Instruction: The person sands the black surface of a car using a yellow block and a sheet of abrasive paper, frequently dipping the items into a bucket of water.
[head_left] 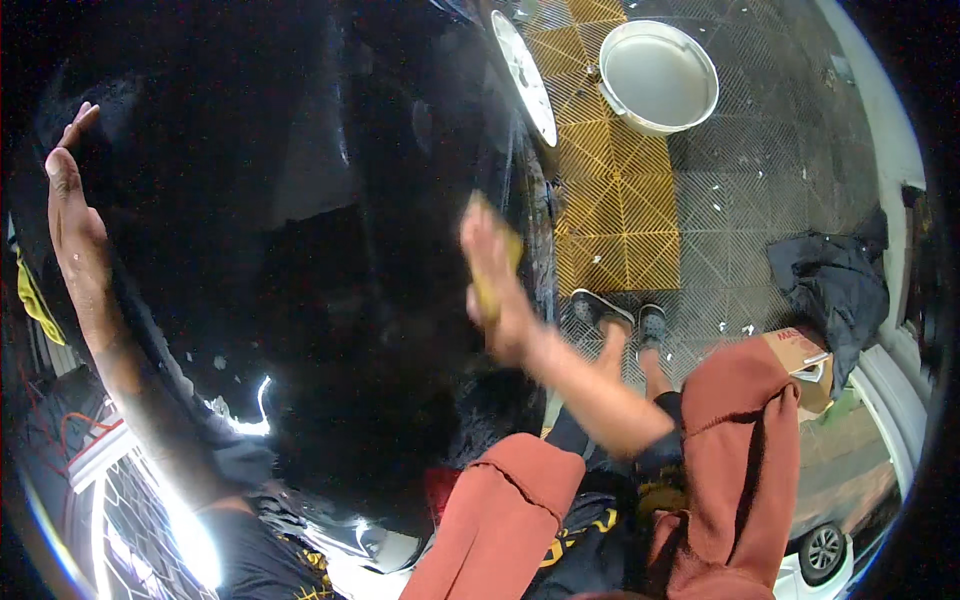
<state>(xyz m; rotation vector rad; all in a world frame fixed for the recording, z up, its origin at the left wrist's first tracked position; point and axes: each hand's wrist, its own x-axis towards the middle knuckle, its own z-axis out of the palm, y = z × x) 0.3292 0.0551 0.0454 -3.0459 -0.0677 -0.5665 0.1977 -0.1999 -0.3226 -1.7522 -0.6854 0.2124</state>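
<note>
A wide, glossy black car body panel (pixel 320 260), wet with pale smears, fills the middle and left. My right hand (pixel 495 275) lies over it near its right edge, blurred by motion. Pressed beneath its fingers is a thin yellow pad (pixel 512 246), mostly covered by the hand; whether it is a sponge or an abrasive sheet I cannot tell. Far to the left, my left hand (pixel 78 205) stretches out along the panel's outer side, fingers extended, holding nothing. Water drops glisten on that wrist.
A white bucket (pixel 660 78) of cloudy water stands on the yellow and grey tiled floor (pixel 610 215). Near it is a white wheel-like disc (pixel 524 78). At right lie a dark cloth (pixel 830 280) and an open cardboard box (pixel 800 352). Coral sleeves (pixel 500 510) hang in front of me.
</note>
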